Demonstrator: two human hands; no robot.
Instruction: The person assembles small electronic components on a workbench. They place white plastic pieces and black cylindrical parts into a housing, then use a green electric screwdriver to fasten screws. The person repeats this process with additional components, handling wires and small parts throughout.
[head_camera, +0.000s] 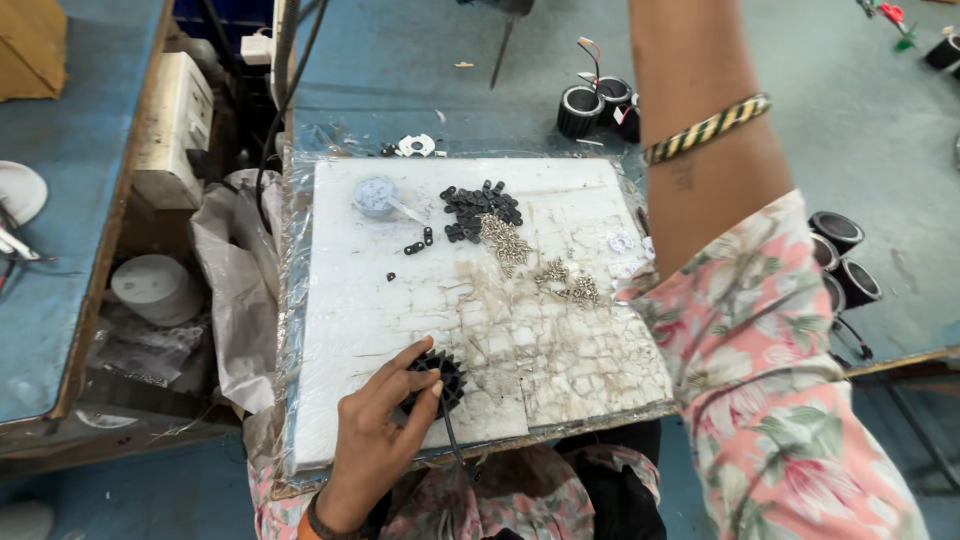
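Board (400, 300): white, cracked and stained, wrapped in clear film; it lies under the left hand and takes up most of the bench.
Right arm (700, 180): raised past the top edge with a striped bangle at the wrist; the right hand is out of view, so I cannot tell whether it grips anything.
Left hand (375, 430): at the board's near edge, fingers curled down over the heatsink.
Heatsink (440, 380): black, finned, round, resting on the board beneath the left fingertips, a black wire trailing toward the body.
Spare heatsinks (598, 105): about 3, far ahead of the left hand, off the board.
Clips (480, 208): black pile, well ahead of the left hand.
Screws (505, 240): 2 loose heaps just beside the clips.
Risk: the heatsink sits close to the edge; a pull on its wire would likely tip it off, and a sweeping sleeve could scatter the screws.
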